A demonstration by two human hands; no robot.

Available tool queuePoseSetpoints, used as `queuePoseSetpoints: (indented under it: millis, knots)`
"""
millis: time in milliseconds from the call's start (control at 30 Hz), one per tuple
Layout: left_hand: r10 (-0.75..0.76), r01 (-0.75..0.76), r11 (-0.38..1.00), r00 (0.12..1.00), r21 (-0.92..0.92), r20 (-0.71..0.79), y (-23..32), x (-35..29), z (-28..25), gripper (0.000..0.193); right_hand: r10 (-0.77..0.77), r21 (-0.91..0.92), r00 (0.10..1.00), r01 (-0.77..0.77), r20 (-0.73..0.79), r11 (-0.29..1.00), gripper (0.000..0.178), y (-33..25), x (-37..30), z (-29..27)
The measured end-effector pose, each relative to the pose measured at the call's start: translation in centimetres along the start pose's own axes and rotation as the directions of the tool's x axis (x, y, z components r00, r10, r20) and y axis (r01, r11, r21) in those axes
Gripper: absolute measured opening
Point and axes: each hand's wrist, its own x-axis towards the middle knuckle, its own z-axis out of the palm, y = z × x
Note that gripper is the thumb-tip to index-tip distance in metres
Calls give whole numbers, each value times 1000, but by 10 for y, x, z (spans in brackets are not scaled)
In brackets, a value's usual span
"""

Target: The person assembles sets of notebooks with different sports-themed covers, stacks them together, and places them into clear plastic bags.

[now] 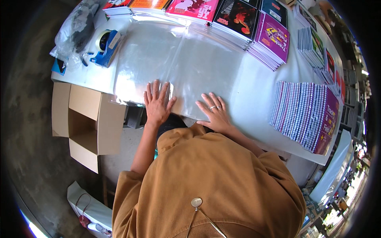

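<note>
Clear plastic sheeting point(198, 63), glossy and creased down its middle, lies spread over the white table point(254, 91). My left hand point(158, 104) rests flat on its near edge, fingers spread and pointing away from me. To the right, my right hand point(215, 113) lies flat near the same edge, with a ring on one finger. Neither hand holds anything. Past the sheeting stand stacks of spiral-bound notebooks, among them a pink stack point(192, 10), a black stack point(236, 20) and a purple stack point(272, 37).
A blue tape dispenser point(106, 53) and a crumpled plastic bag point(75, 33) sit at the left. An open cardboard box point(109, 123) stands off the table's left front edge. At the right lies a long row of spiral-bound notebooks point(299, 113), with more notebook stacks point(311, 47) behind.
</note>
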Motion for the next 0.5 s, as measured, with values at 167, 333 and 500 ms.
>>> queuePoseSetpoints:
  millis: [167,333,500]
  knots:
    - [167,-170,983,985,72,49,-21,15,2,65,90,11,991,-89,-100,996,68,-3,3,-4]
    - [271,-279,960,948,26,167,-64,37,-14,69,169,-59,981,-175,-92,983,66,-14,2,-2]
    - [319,-333,941,934,67,163,-114,63,-28,72,181,-183,977,-198,-109,963,64,-20,-2,2]
